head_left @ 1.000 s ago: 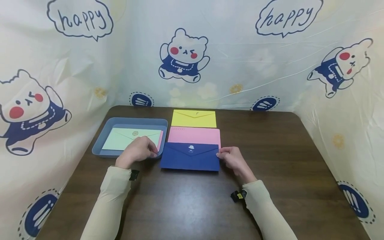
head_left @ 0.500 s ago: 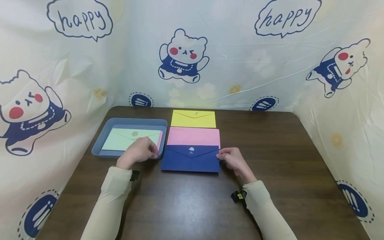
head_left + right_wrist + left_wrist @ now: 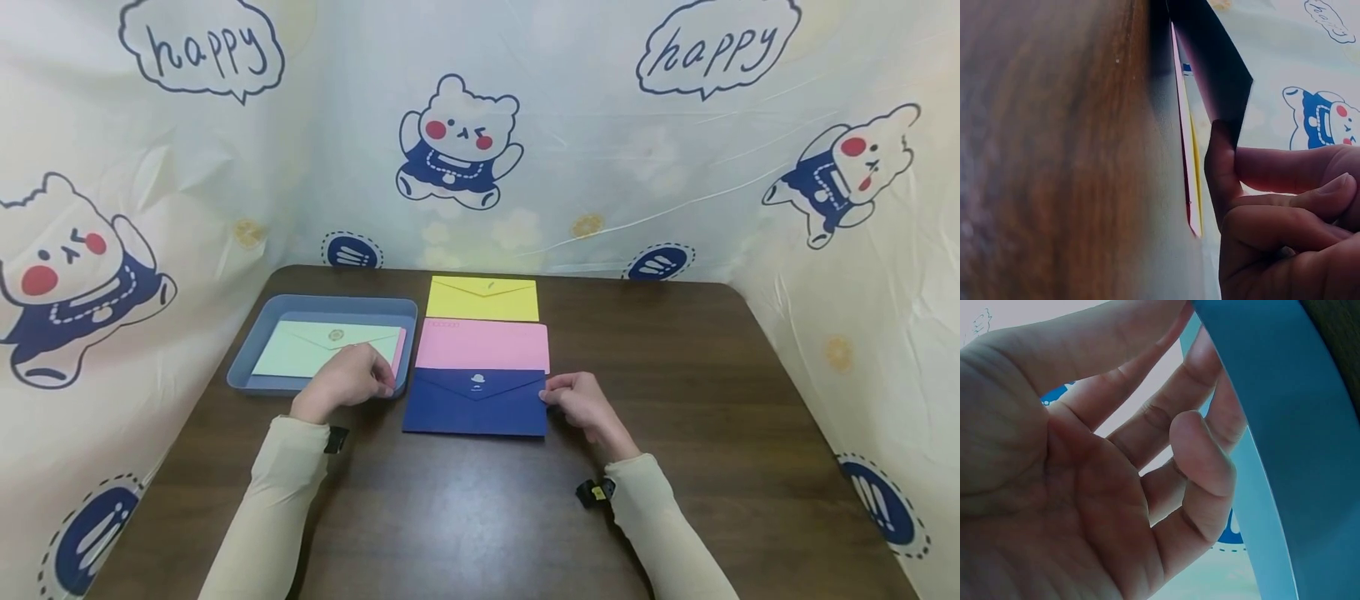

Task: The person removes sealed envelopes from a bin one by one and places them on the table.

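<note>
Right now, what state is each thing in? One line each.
navy envelope: flap down, right end raised, pinched by right hand
yellow envelope: flap down, lying on table
pink envelope: flap not visible, lying on table
mint envelope: flap down, lying in tray
pink item: in tray, mostly covered by mint envelope
tray: upright, rim held by left hand

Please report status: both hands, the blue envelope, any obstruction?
Left hand grips tray rim, near right corner. Right hand pinches blue envelope, right edge raised off table. Pink envelope just behind; no obstruction seen.
</note>
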Tool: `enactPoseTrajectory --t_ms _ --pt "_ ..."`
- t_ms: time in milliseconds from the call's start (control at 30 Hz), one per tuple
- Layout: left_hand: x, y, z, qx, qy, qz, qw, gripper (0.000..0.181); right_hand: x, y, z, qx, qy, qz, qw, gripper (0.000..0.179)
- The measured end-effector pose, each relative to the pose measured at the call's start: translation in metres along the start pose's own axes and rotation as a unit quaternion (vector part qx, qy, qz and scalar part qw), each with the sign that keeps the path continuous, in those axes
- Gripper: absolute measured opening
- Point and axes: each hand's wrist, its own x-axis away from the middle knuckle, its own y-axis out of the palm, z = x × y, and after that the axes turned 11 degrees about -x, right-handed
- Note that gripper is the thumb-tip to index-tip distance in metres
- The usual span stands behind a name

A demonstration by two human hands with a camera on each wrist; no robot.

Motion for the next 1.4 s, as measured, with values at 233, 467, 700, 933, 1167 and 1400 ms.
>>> enactPoseTrajectory --t_ms 233,467,700,933,1167,1400 --pt "0.000 0.001 -0.001 0.005 0.000 0.001 1.0000 0.006 0.000 0.001 -0.001 0.035 0.004 0.001 0.9994 0.013" --pt "0.001 0.001 -0.001 0.003 -0.004 0.002 1.0000 0.007 -0.002 0.001 -0.001 0.096 -0.003 -0.010 0.9953 0.013" --pt "0.002 -0.001 0.001 -0.001 0.005 0.007 1.0000 0.005 -0.005 -0.001 -0.002 0.137 -0.011 -0.016 0.9904 0.012" --pt "0.003 -0.001 0.002 -0.001 0.011 0.007 0.9999 0.005 -0.006 -0.001 -0.007 0.196 -0.029 -0.032 0.9796 0.015" --pt "0.005 -0.001 0.002 -0.002 0.007 0.006 1.0000 0.004 -0.008 0.000 -0.013 0.217 -0.023 -0.040 0.9750 0.018" --pt "0.005 -0.001 0.004 0.003 0.004 0.004 1.0000 0.004 -0.010 -0.002 -0.013 0.220 -0.012 -0.037 0.9747 0.020"
